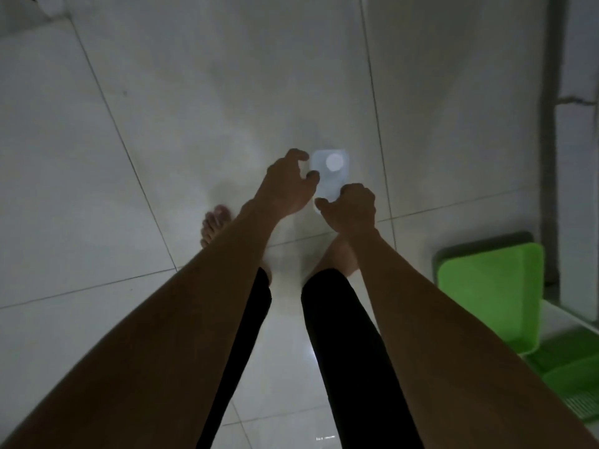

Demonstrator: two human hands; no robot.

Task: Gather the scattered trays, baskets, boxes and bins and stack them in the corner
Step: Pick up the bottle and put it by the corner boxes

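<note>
white box (330,171) on floor tiles (162,124): left hand (285,186) spread beside it, right hand (351,207) gripping its near edge; green bins (489,296) right.

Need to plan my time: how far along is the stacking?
Looks partly done: green trays already sit together by the wall at right. In hand: the right hand grips a small white box, and the open left hand reaches for it. Left: carrying it over. Nothing else scattered shows.

My right hand (351,207) is covering the near end of the blurry clear box (330,171). The picture's right edge is cutting off the green trays (492,293). My arm is hiding most of my right foot (337,257).
</note>
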